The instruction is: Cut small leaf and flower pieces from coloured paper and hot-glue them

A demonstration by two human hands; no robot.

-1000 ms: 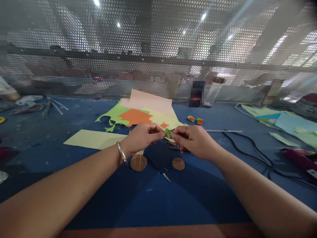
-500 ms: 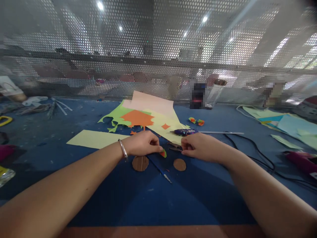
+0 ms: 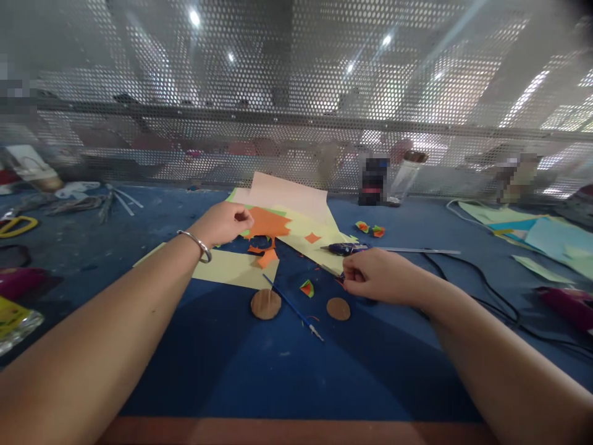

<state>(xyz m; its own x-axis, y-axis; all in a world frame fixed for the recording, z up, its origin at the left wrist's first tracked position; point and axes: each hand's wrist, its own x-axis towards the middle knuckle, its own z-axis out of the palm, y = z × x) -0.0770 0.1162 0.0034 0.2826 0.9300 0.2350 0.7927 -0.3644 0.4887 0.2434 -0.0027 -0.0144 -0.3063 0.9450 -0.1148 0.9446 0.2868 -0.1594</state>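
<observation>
Hands (image 3: pixel 225 224) (image 3: pixel 373 275) parted, green-orange paper (image 3: pixel 306 288) released

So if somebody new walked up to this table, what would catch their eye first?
Probably the bright orange paper, lying among paler sheets by the left hand. Next might be the small green-and-orange paper piece on the blue table, between and slightly beyond two round brown discs. The silver bracelet on the left wrist stands out too.

Slim silver left-wrist bangle (image 3: pixel 200 243)
</observation>
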